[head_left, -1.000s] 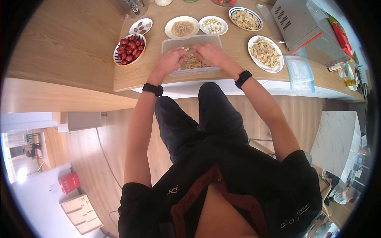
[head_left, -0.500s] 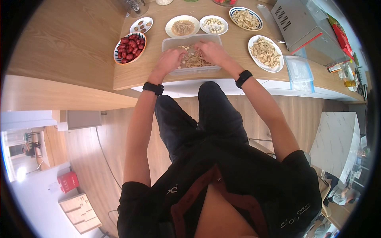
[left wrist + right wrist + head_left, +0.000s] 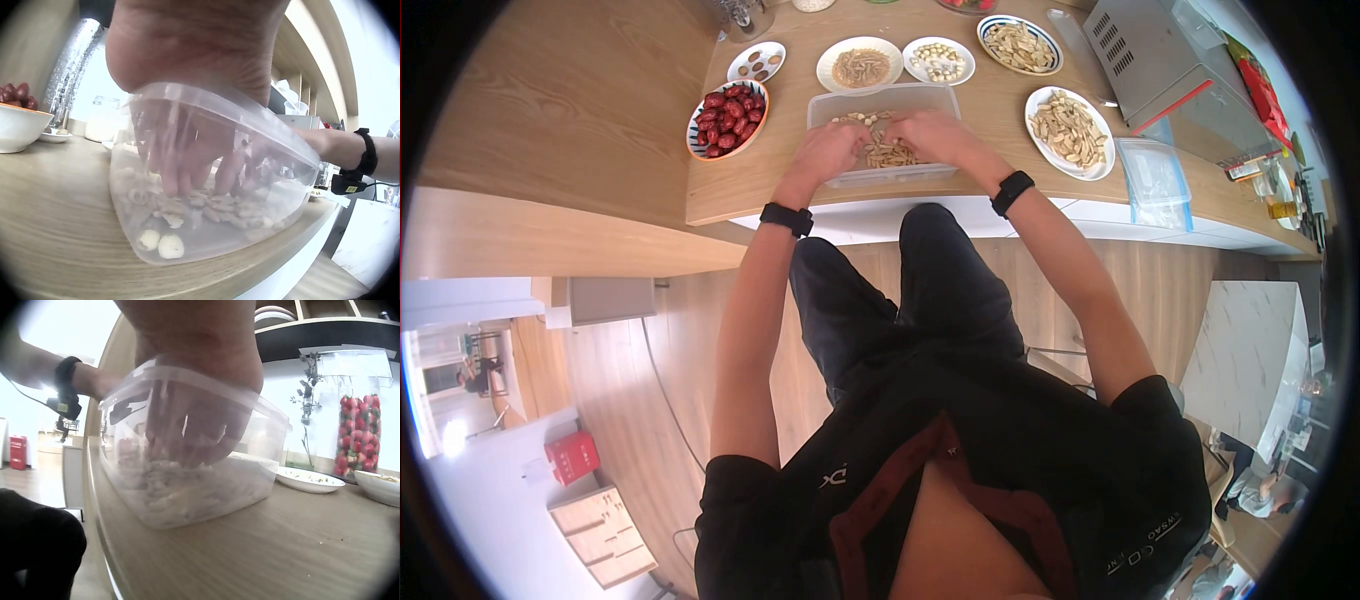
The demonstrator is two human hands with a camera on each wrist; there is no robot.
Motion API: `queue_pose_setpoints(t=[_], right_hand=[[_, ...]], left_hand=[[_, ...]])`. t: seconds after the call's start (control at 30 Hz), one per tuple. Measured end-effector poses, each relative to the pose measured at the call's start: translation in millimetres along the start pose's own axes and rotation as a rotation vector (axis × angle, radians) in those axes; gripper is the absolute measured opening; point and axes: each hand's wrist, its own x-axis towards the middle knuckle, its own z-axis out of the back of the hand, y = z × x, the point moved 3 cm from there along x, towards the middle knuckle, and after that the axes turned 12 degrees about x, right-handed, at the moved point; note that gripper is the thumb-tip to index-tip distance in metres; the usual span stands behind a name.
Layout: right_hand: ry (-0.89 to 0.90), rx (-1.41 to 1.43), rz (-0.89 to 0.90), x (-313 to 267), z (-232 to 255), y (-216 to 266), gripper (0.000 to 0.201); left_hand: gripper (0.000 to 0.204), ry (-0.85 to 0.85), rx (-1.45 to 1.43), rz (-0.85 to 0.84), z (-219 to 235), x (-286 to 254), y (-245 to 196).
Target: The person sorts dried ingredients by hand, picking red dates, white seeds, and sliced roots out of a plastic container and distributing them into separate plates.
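Both hands reach down into a clear plastic box point(image 3: 932, 95) on the wooden counter. Tan, stick-like pieces point(image 3: 892, 156) cover its floor. Pale round seeds, resembling lotus seeds point(image 3: 170, 246), lie at its left end. The left hand point(image 3: 827, 152) is over the left side; through the wall, its fingers point(image 3: 175, 172) point down to the pieces, spread apart. The right hand point(image 3: 935, 136) hangs over the right half, its fingers point(image 3: 206, 440) low against the pieces and blurred by the cloudy wall. I cannot tell whether the right fingertips pinch a piece.
A bowl of red dates point(image 3: 728, 122) stands left of the box. Behind it are a plate of thin tan pieces point(image 3: 860, 68) and a plate of pale seeds point(image 3: 938, 62). On the right are a plate of dried slices point(image 3: 1068, 135), a plastic bag point(image 3: 1155, 180) and a grey appliance point(image 3: 1165, 75).
The right hand lifts slightly and draws back toward the right, then reaches down into the pieces again. The left hand stays at the left side with small finger movements.
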Motion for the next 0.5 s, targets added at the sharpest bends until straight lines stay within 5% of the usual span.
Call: queue_pose_setpoints(t=[0.37, 0.5], right_hand=[[0.038, 0.025, -0.115, 4.7, 4.4, 2.0, 0.01], [-0.263, 0.351, -0.043, 11.0, 19.3, -5.3, 0.01]], left_hand=[[0.024, 0.021, 0.032, -0.071, -3.1, 0.8, 2.6], [0.023, 0.026, 0.015, -0.031, -0.8, 1.5, 0.6]])
